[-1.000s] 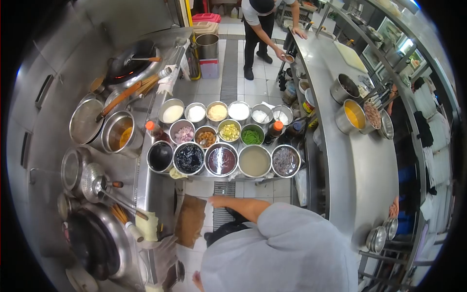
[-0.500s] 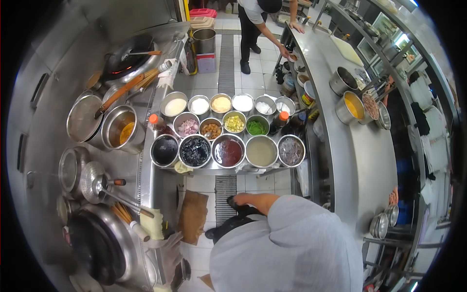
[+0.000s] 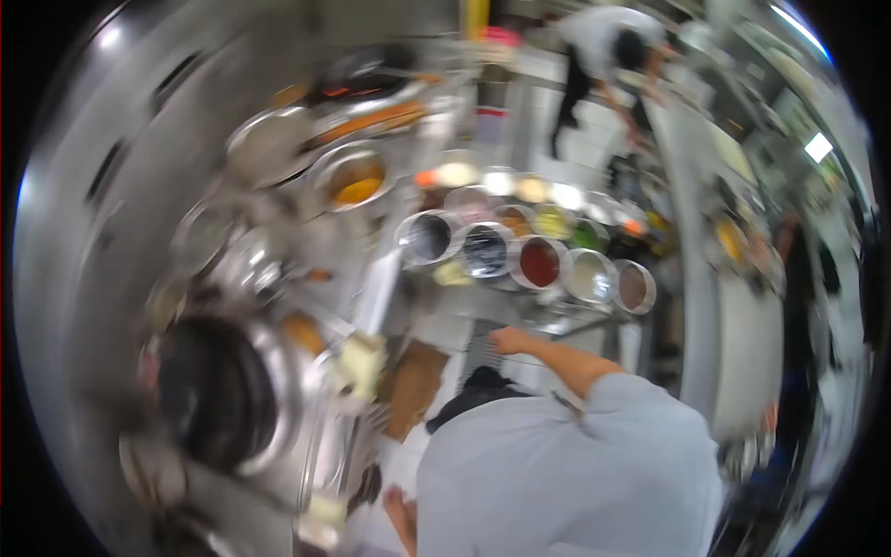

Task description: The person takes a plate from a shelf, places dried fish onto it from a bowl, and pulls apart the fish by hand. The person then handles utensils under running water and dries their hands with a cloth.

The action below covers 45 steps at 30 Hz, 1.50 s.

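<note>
Both hands are smeared by motion. My right hand [image 3: 507, 341] reaches forward over the floor grating, in front of the row of steel containers, and touches none of them that I can make out. My left hand [image 3: 401, 509] hangs low beside my grey shirt, near the stove edge; whether its fingers are curled I cannot tell. Nearest ahead stand a container of dark liquid [image 3: 430, 236], one of black pieces [image 3: 485, 251], one of red sauce [image 3: 539, 262], one of pale liquid [image 3: 588, 276] and one of brownish contents [image 3: 634, 287].
A large dark wok [image 3: 218, 395] sits on the stove at my left. Beyond it are a ladle [image 3: 264, 274], a pot of orange liquid [image 3: 356, 181] and a strainer [image 3: 272, 147]. Brown cardboard [image 3: 415, 385] lies on the floor. A co-worker [image 3: 613, 46] bends by the right counter [image 3: 742, 357].
The view has swung toward the left, so the containers and co-worker appear farther right and everything blurs. My right hand has moved out from my legs. My left hand has come into view.
</note>
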Tool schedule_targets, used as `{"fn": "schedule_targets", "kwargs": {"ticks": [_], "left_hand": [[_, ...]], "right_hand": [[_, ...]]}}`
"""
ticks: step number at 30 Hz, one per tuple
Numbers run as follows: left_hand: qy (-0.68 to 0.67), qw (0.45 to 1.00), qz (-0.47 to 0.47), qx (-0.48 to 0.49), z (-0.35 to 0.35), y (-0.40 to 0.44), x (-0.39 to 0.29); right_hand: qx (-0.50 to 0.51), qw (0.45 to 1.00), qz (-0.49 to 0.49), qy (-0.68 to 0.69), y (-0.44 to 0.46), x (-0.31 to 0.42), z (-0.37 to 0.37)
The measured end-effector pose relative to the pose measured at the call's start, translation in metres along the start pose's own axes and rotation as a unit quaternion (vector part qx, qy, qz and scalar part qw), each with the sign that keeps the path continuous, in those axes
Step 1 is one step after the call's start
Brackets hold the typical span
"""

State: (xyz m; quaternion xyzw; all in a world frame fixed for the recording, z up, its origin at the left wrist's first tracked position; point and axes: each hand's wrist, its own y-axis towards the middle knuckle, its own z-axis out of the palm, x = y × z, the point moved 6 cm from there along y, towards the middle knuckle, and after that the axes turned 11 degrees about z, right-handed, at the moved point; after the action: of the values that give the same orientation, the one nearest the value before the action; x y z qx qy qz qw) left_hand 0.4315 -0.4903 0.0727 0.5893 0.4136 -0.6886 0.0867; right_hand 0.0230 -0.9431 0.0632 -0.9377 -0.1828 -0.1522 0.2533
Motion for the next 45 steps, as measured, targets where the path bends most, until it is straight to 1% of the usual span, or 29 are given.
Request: {"fn": "schedule_targets", "kwargs": {"ticks": [1, 4, 5, 7, 10, 13, 15, 16, 19, 21, 23, 24, 25, 27, 29, 30, 31, 32, 33, 35, 36, 37, 38, 39, 41, 42, 43, 44, 45], "left_hand": [[0.001, 0.999, -0.04, -0.017, -0.015, 0.018, -0.002], [0.067, 0.996, 0.048, -0.033, -0.023, 0.031, -0.074], [0.057, 0.995, 0.051, -0.058, -0.027, 0.031, -0.091], [0.067, 0.984, 0.156, -0.06, -0.02, 0.029, -0.134], [0.002, 0.978, 0.168, -0.127, -0.01, 0.017, -0.183], [-0.019, 0.963, 0.196, -0.184, 0.002, 0.002, -0.232], [0.01, 0.956, 0.207, -0.209, 0.005, -0.005, -0.255], [0.042, 0.95, 0.213, -0.224, 0.008, -0.008, -0.266], [0.058, 0.936, 0.21, -0.278, 0.02, -0.014, -0.282], [0.048, 0.932, 0.2, -0.298, 0.028, -0.014, -0.267], [0.04, 0.929, 0.183, -0.318, 0.044, -0.017, -0.264], [0.118, 0.932, 0.134, -0.315, 0.057, -0.023, -0.267], [0.194, 0.928, 0.082, -0.309, 0.071, -0.029, -0.27], [0.186, 0.929, 0.023, -0.319, 0.095, -0.039, -0.265], [0.176, 0.929, -0.027, -0.325, 0.109, -0.045, -0.258], [0.199, 0.923, -0.028, -0.328, 0.115, -0.047, -0.257], [0.222, 0.918, -0.029, -0.328, 0.119, -0.047, -0.258], [0.222, 0.917, -0.032, -0.329, 0.12, -0.044, -0.258], [0.221, 0.916, -0.034, -0.334, 0.121, -0.041, -0.257], [0.214, 0.916, -0.037, -0.338, 0.127, -0.024, -0.278], [0.168, 0.924, 0.002, -0.343, 0.131, -0.004, -0.319], [0.123, 0.929, 0.041, -0.348, 0.133, 0.01, -0.345], [0.199, 0.922, 0.031, -0.331, 0.126, 0.024, -0.342], [0.274, 0.909, 0.023, -0.315, 0.121, 0.038, -0.338], [0.154, 0.926, 0.169, -0.301, 0.139, 0.103, -0.404], [0.137, 0.939, 0.171, -0.267, 0.149, 0.131, -0.414], [0.121, 0.95, 0.172, -0.231, 0.159, 0.161, -0.419], [0.077, 0.958, 0.2, -0.191, 0.173, 0.195, -0.43], [-0.046, 0.964, 0.192, -0.178, 0.184, 0.229, -0.429]], "right_hand": [[0.029, 1.0, 0.007, 0.001, 0.01, 0.036, -0.024], [0.061, 0.995, -0.062, 0.043, 0.02, 0.167, -0.11], [0.026, 0.992, -0.114, 0.055, 0.027, 0.202, -0.131], [-0.007, 0.983, -0.175, 0.064, 0.039, 0.259, -0.177], [-0.085, 0.942, -0.317, 0.076, 0.082, 0.357, -0.232], [-0.056, 0.917, -0.364, 0.152, 0.145, 0.449, -0.276], [0.095, 0.911, -0.271, 0.296, 0.205, 0.498, -0.287], [0.101, 0.908, -0.284, 0.291, 0.234, 0.524, -0.297], [0.105, 0.94, -0.202, 0.254, 0.351, 0.579, -0.288], [-0.124, 0.91, -0.295, 0.265, 0.429, 0.611, -0.285], [-0.159, 0.925, -0.265, 0.22, 0.47, 0.637, -0.285], [-0.204, 0.938, -0.222, 0.173, 0.489, 0.642, -0.283], [-0.24, 0.928, -0.248, 0.136, 0.503, 0.652, -0.284], [-0.265, 0.917, -0.277, 0.107, 0.536, 0.662, -0.273], [-0.399, 0.877, -0.264, -0.036, 0.561, 0.676, -0.267], [-0.394, 0.878, -0.269, -0.033, 0.573, 0.688, -0.265], [-0.219, 0.923, -0.29, -0.127, 0.591, 0.702, -0.249], [-0.036, 0.929, -0.297, -0.219, 0.592, 0.704, -0.235], [-0.032, 0.929, -0.296, -0.22, 0.585, 0.708, -0.242], [-0.002, 0.96, -0.277, 0.048, 0.559, 0.724, -0.277], [-0.002, 0.959, -0.278, 0.045, 0.57, 0.726, -0.272], [-0.104, 0.938, -0.32, 0.082, 0.588, 0.729, -0.27], [-0.204, 0.904, -0.357, 0.119, 0.602, 0.729, -0.269], [-0.205, 0.902, -0.361, 0.12, 0.615, 0.727, -0.258], [-0.382, 0.789, -0.473, 0.092, 0.611, 0.728, -0.261], [-0.383, 0.784, -0.48, 0.094, 0.621, 0.728, -0.265], [-0.176, 0.866, -0.468, 0.017, 0.644, 0.734, -0.248], [0.041, 0.9, -0.429, -0.063, 0.654, 0.732, -0.222], [0.045, 0.899, -0.43, -0.065, 0.644, 0.733, -0.226]]}}
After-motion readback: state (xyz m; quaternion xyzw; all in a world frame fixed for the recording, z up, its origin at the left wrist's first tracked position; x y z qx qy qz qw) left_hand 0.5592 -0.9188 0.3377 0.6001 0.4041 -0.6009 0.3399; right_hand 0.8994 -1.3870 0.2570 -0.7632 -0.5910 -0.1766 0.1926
